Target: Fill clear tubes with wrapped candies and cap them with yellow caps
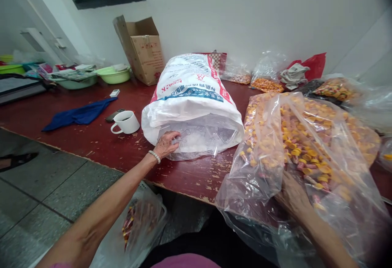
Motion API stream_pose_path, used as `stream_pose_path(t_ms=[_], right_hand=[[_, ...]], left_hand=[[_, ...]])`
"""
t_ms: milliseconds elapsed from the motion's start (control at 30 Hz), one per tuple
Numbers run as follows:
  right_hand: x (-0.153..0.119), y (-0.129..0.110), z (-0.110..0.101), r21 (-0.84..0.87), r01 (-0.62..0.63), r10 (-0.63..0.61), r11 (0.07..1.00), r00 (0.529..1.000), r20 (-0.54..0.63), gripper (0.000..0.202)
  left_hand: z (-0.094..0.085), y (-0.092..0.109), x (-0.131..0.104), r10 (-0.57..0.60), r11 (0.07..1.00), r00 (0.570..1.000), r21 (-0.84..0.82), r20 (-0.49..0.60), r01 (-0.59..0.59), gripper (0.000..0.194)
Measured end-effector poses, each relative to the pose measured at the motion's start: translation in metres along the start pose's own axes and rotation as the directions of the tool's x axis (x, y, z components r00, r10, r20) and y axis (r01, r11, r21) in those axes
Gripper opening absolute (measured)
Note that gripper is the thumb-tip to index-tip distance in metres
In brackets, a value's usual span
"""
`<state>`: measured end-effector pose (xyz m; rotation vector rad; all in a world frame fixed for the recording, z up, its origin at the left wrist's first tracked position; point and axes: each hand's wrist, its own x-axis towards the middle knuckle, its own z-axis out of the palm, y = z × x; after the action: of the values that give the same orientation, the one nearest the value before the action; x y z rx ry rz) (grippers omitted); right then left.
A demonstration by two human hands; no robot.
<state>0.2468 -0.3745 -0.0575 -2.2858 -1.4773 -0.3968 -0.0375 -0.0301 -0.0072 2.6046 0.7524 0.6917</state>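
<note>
My left hand (167, 143), with a beaded bracelet at the wrist, is at the mouth of a big white woven sack (196, 108) lying on the table. Its fingers are bent together at some clear plastic pieces (196, 135) inside; what they grip is too small to name. On the right, my right hand (292, 192) reaches into the opening of a large clear plastic bag (269, 125) full of small yellow and pink pieces (315, 161). Plastic film and the pieces hide its fingertips.
A white mug (127, 122), a blue cloth (79, 114) and a green basin (114, 75) stand left on the red table (190, 178). Behind are a cardboard box (147, 53) and small bags of orange pieces (267, 85). A plastic bag (137, 223) hangs below the front edge.
</note>
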Motion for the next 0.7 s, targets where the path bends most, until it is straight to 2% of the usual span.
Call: stream_pose_path(t_ms=[100,167,200,267,300,333,400,467,500,533,600,667,700], right_hand=[[-0.002,-0.004,-0.014,0.065,-0.008,0.009,0.998,1.000,-0.008,0.030],[-0.003,-0.019,-0.036,0.119,-0.110,0.124,0.987,0.986,-0.113,0.032],[-0.004,-0.032,-0.050,0.159,-0.187,0.216,0.969,0.958,-0.189,0.033],[-0.004,-0.068,-0.079,0.288,-0.346,0.424,0.893,0.861,-0.281,0.032],[-0.004,-0.089,-0.091,0.384,-0.332,0.456,0.861,0.839,-0.298,0.032],[-0.002,-0.111,-0.100,0.476,-0.253,0.420,0.842,0.861,-0.286,0.036],[0.003,-0.149,-0.107,0.599,-0.084,0.250,0.796,0.948,-0.199,0.050],[0.007,-0.170,-0.103,0.642,0.031,0.069,0.766,0.989,-0.130,0.049],[0.006,-0.175,-0.099,0.667,0.038,0.028,0.744,0.996,-0.088,0.044],[0.005,-0.175,-0.096,0.699,0.003,0.038,0.715,0.998,-0.044,0.037],[-0.002,-0.169,-0.092,0.783,-0.160,0.182,0.601,0.981,0.061,0.028],[-0.009,-0.162,-0.093,0.857,-0.312,0.350,0.409,0.921,0.169,0.032],[-0.013,-0.159,-0.095,0.881,-0.352,0.396,0.316,0.893,0.214,0.035]], left_hand=[[-0.003,0.018,-0.005,-0.038,0.997,0.999,-0.071,0.007,0.038,0.035],[-0.009,0.038,-0.011,-0.061,0.981,0.996,-0.178,0.059,0.071,0.036],[-0.012,0.051,-0.015,-0.066,0.963,0.993,-0.253,0.102,0.090,0.037],[-0.019,0.079,-0.027,-0.038,0.901,0.976,-0.415,0.217,0.127,0.038],[-0.022,0.095,-0.033,-0.005,0.865,0.963,-0.481,0.271,0.140,0.038],[-0.024,0.110,-0.040,0.038,0.839,0.948,-0.525,0.317,0.142,0.038],[-0.026,0.136,-0.054,0.133,0.815,0.918,-0.568,0.374,0.113,0.037],[-0.024,0.155,-0.067,0.206,0.823,0.906,-0.567,0.369,0.044,0.038],[-0.022,0.160,-0.072,0.226,0.829,0.905,-0.559,0.360,0.015,0.039],[-0.021,0.164,-0.076,0.225,0.833,0.908,-0.553,0.354,0.009,0.039],[-0.017,0.164,-0.082,0.155,0.832,0.915,-0.549,0.372,0.082,0.033],[-0.015,0.161,-0.086,0.044,0.790,0.906,-0.569,0.422,0.227,0.025],[-0.014,0.159,-0.087,-0.004,0.744,0.896,-0.597,0.444,0.299,0.022]])
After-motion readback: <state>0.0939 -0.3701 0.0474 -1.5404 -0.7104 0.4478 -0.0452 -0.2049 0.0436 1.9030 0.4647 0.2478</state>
